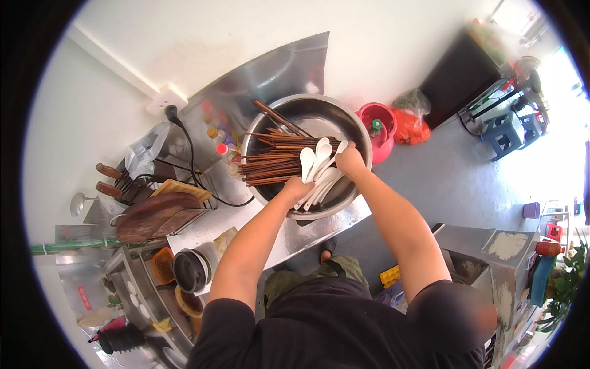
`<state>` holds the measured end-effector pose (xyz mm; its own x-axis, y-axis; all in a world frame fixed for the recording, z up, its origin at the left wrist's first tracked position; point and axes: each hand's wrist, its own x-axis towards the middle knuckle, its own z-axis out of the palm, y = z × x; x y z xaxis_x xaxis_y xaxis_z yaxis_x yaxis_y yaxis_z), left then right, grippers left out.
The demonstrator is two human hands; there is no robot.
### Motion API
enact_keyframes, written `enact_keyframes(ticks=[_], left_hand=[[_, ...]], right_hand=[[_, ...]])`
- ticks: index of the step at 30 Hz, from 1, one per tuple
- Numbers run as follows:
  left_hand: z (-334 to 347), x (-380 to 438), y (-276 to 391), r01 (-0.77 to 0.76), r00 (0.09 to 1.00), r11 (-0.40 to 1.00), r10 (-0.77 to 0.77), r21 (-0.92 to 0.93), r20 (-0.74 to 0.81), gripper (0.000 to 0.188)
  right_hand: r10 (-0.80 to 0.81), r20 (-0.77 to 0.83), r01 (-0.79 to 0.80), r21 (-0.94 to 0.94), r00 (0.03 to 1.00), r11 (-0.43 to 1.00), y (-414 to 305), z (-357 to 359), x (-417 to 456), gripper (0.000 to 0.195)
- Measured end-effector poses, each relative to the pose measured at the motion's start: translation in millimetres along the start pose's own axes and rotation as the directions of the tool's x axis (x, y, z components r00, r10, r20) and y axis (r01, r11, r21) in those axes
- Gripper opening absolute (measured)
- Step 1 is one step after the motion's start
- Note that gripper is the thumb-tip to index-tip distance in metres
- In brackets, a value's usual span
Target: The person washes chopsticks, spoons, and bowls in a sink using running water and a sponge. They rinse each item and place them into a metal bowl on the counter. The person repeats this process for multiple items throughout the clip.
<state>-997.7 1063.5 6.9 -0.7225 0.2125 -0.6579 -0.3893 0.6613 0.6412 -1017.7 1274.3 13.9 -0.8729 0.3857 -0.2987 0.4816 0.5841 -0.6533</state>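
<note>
A large stainless steel basin (309,215) stands before me on a metal-topped counter. Many brown chopsticks (272,168) lie in it, mostly side by side, with their ends resting towards the left rim. White soup spoons (322,154) are piled beside and partly over them. At the near side of the pile, my left hand (298,189) grips spoon handles, its thumb on top and its other fingers hidden. My right hand (352,162) is closed around a white spoon at the pile's right edge, inside the basin.
A pink bucket (386,150) holding a green-handled valve is right of the basin. Bottles (226,150) line its left. Further left are knives (109,179), a round wooden chopping board (156,217) and a black cable (191,152) from a wall socket. Dark bowls (190,271) sit nearer.
</note>
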Motion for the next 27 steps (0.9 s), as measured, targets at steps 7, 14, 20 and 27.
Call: enact_keyframes(ticks=[7,14,20,27], left_hand=[[2,-17,14,-0.021,1.000,0.972,0.023,0.233,-0.006,0.041],[5,-36,12,-0.061,0.969,0.943,0.134,0.327,-0.207,0.039],[-5,-51,11,-0.074,0.957,0.946,0.157,0.316,-0.245,0.028],[-15,-82,15,-0.178,0.884,0.895,0.328,0.409,-0.334,0.026]], right_hand=[[-0.251,0.099,0.270,-0.317,0.963,0.909,6,-20,11,0.029],[-0.174,0.079,0.186,-0.210,0.982,0.960,-1,-12,-8,0.027],[-0.276,0.113,0.299,-0.332,0.954,0.895,-8,-7,-26,0.030],[-0.240,0.194,0.283,-0.233,0.951,0.930,-12,-7,-20,0.033]])
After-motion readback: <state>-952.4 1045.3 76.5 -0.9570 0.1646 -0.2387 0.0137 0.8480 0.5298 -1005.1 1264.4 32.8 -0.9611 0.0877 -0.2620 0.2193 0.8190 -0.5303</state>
